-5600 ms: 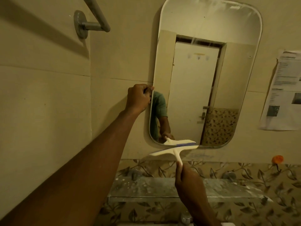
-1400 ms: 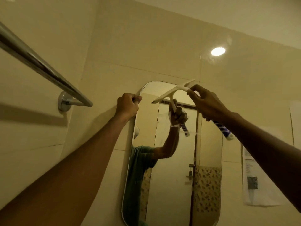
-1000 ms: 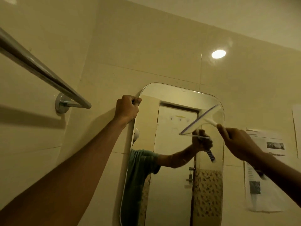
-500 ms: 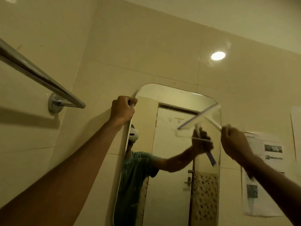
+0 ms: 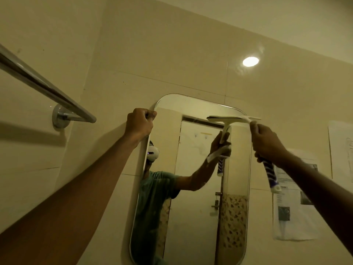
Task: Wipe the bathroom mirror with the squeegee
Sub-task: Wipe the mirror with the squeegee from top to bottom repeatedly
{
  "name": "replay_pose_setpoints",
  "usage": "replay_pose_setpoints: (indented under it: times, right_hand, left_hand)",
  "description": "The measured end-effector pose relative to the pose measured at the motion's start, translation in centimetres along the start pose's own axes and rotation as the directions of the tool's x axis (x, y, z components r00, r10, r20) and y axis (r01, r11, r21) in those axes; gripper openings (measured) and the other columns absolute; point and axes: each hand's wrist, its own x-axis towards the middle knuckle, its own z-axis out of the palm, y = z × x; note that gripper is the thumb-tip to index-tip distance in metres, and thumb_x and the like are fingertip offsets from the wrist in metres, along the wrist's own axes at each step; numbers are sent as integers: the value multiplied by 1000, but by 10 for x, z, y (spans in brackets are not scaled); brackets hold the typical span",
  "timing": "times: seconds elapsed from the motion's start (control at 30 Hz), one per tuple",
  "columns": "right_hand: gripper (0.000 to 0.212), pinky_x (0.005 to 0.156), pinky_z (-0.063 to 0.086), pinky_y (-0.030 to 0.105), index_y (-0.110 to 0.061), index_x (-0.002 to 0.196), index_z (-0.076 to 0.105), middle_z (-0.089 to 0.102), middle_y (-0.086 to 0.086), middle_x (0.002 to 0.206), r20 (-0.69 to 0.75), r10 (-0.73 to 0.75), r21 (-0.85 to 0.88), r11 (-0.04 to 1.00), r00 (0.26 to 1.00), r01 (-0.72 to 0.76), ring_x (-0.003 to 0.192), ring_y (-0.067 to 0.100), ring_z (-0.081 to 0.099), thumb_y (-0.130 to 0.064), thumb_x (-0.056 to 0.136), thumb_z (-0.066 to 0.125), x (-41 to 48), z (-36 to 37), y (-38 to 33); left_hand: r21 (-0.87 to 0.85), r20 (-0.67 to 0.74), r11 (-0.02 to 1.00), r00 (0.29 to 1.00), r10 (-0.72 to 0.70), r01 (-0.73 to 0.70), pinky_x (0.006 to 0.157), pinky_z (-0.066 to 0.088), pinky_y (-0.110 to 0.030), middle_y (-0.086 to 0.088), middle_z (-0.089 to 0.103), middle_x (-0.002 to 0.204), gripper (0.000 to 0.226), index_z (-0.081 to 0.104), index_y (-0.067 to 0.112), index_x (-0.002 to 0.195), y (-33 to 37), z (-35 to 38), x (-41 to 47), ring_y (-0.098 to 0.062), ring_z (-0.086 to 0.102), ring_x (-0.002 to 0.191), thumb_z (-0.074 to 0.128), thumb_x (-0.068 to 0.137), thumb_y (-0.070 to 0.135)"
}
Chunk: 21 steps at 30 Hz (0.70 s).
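A tall mirror (image 5: 193, 197) with rounded corners hangs on the tiled wall. My left hand (image 5: 139, 125) is closed on its upper left edge. My right hand (image 5: 267, 144) grips the handle of a white squeegee (image 5: 236, 118), whose blue-and-white striped handle end sticks out below my fist. The blade lies nearly level against the glass at the mirror's top right corner. The mirror reflects the raised arm, the squeegee and a door behind.
A chrome towel bar (image 5: 47, 88) juts out from the wall at the upper left, close to my left arm. Printed paper sheets (image 5: 294, 203) are stuck on the wall to the right of the mirror. A ceiling light reflection (image 5: 250, 61) glares on the tiles.
The squeegee has risen to the mirror's top right corner and its blade has turned from slanted to nearly level. My left hand has kept its hold on the mirror's edge.
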Motion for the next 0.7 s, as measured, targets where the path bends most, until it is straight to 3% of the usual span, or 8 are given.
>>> replay_pose_setpoints:
  times: [0.13, 0.3, 0.53, 0.7]
  right_hand:
    - [45, 30, 42, 21, -8, 83, 52, 54, 9, 57, 14, 38, -5, 999, 999, -38, 32, 12, 49, -42, 101, 28, -42, 30, 32]
    - [43, 31, 42, 20, -15, 83, 55, 54, 7, 55, 122, 106, -54, 994, 987, -100, 28, 8, 47, -46, 98, 30, -95, 33, 42]
    - [45, 38, 43, 24, -10, 81, 54, 53, 7, 60, -42, -12, -59, 998, 999, 9, 43, 16, 50, -41, 102, 29, 10, 6, -29]
    - [51, 38, 45, 25, -10, 68, 53, 51, 3, 50, -24, 78, -45, 996, 997, -79, 36, 11, 46, -40, 101, 29, -47, 51, 6]
  left_hand:
    - [7, -3, 1000, 1000, 7, -7, 80, 54, -37, -14, 72, 98, 30, 70, 6, 106, 0, 0, 0, -30, 65, 89, 55, 96, 30]
    - [-8, 21, 1000, 1000, -12, 12, 75, 52, -36, -15, 71, 90, 30, 70, 5, 101, 3, -2, -3, -32, 64, 86, 53, 97, 29]
    - [-19, 30, 1000, 1000, -7, 8, 68, 42, -28, -13, 71, 92, 30, 70, 5, 101, 2, -4, -2, -26, 61, 80, 54, 97, 29]
    - [-9, 28, 1000, 1000, 5, -5, 73, 49, -34, -13, 71, 91, 31, 70, 3, 98, -2, -1, 1, -28, 62, 83, 54, 96, 30]
